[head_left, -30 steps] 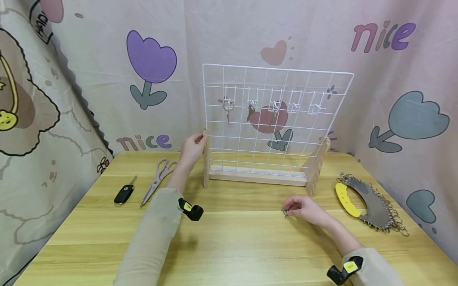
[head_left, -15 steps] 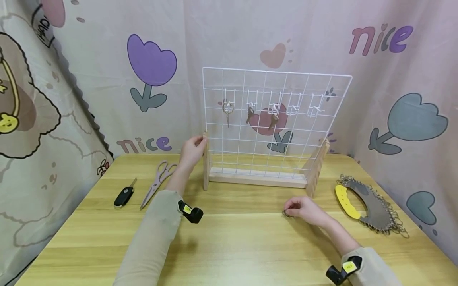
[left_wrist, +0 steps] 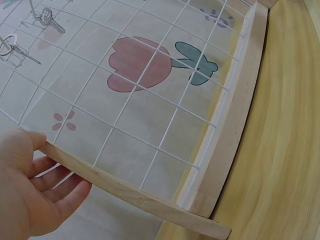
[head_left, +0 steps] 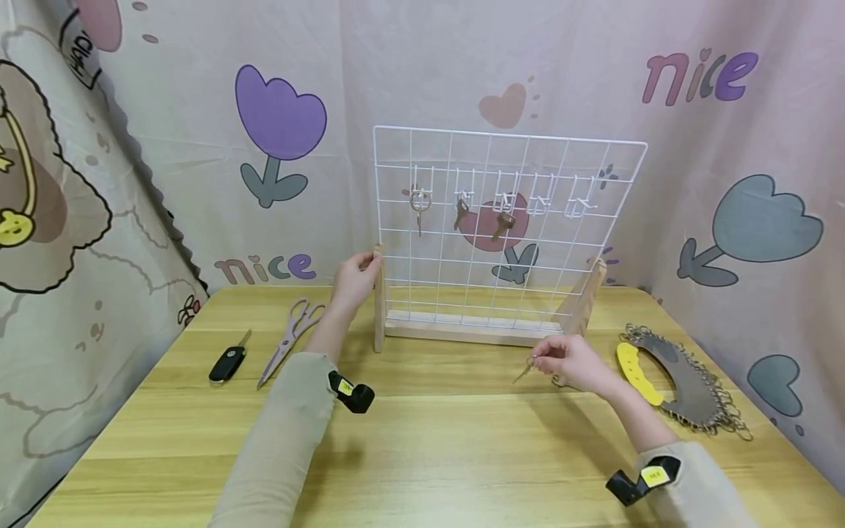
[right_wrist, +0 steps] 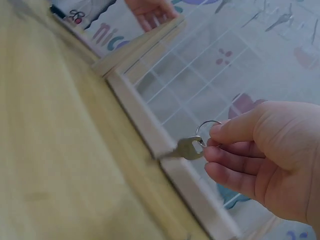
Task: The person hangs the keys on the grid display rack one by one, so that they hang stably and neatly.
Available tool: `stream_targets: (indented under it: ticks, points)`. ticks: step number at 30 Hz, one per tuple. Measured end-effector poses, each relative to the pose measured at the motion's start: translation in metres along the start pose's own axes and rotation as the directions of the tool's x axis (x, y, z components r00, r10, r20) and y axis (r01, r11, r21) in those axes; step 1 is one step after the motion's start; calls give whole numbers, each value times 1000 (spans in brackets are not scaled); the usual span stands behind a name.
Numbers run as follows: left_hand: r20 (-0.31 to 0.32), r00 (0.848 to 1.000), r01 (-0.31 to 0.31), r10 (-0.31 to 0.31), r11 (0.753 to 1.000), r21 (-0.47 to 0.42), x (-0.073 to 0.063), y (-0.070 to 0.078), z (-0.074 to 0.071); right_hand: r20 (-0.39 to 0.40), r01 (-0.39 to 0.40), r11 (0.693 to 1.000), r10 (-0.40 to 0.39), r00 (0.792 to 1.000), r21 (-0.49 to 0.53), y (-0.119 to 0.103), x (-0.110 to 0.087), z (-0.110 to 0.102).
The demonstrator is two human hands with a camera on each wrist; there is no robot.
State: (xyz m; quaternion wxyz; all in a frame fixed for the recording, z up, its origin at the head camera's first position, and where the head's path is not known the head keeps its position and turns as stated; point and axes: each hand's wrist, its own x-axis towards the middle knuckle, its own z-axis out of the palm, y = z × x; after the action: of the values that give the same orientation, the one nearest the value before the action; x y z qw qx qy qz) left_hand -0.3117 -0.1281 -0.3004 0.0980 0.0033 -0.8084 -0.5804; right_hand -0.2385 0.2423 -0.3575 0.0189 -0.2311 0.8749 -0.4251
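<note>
My right hand point(head_left: 576, 363) pinches a metal key ring point(right_wrist: 198, 129) between thumb and fingertips, low in front of the rack. A single key point(right_wrist: 188, 148) dangles from that ring, its blade blurred in the right wrist view. With thumb and fingers my left hand point(head_left: 355, 280) grips the top of the wooden side post point(left_wrist: 117, 186) of a white wire grid rack point(head_left: 511, 137). Several keys hang on the rack's hooks: a ringed key point(head_left: 420, 202) at left, another key point(head_left: 461, 213) beside it and a third key point(head_left: 504, 222) mid-row. The two rightmost hooks point(head_left: 581, 207) are bare.
A black car key point(head_left: 227, 363) and scissors point(head_left: 290, 343) lie at left on the wooden table point(head_left: 422, 455). At right lies a crescent-shaped metal plate with a yellow handle point(head_left: 637, 372), many rings along its edge. A small metal piece point(head_left: 558, 380) shows under my right hand.
My right hand has risen from the table toward the rack with the ringed key, which now hangs visibly from its fingers. My left hand stays on the post. The mid-row key has swung slightly.
</note>
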Motion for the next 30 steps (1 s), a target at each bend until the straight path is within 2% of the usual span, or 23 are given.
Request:
stream_targets:
  ticks: [7, 17, 21, 30]
  points:
    - [4, 1000, 4, -4, 1000, 15, -1, 0, 1, -74, -17, 999, 14, 997, -33, -24, 9, -19]
    - [2, 1000, 10, -10, 1000, 18, -1, 1, 0, -166, -17, 1000, 20, 986, 20, -67, 25, -44]
    - [10, 1000, 9, -10, 1000, 17, -1, 1, 0, -240, 15, 999, -6, 971, 37, -84, 31, -54]
    - [5, 1000, 1, -1, 1000, 16, -2, 0, 0, -387, 98, 991, -54, 921, 94, -112, 41, -75]
